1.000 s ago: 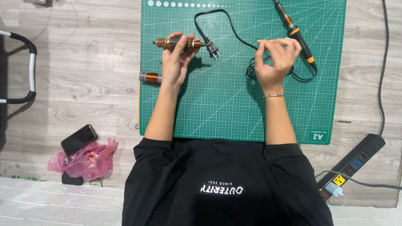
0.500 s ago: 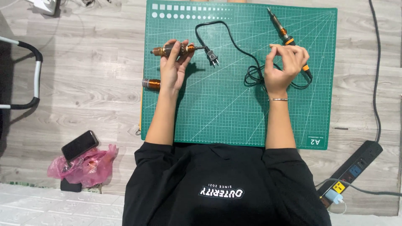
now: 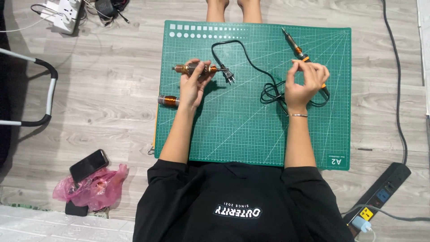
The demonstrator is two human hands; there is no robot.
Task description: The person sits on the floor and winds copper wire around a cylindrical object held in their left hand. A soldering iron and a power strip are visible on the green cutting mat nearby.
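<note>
My left hand holds a copper-wound motor rotor by its middle, just above the green cutting mat. A second, smaller copper coil lies at the mat's left edge beside my left wrist. My right hand is curled over the orange-and-black handle of a soldering iron, whose metal tip points to the mat's far right corner. The iron's black cable loops across the mat and ends in a two-pin plug right next to the rotor.
A black power strip with a plugged-in charger lies at the lower right. A phone and a pink plastic bag sit on the wooden floor at the lower left. Another person's feet touch the mat's far edge. A white socket block is at the top left.
The view has shifted, so the mat sits lower in the picture. Both hands keep their hold; my right hand's fingers have shifted slightly on the iron's handle.
</note>
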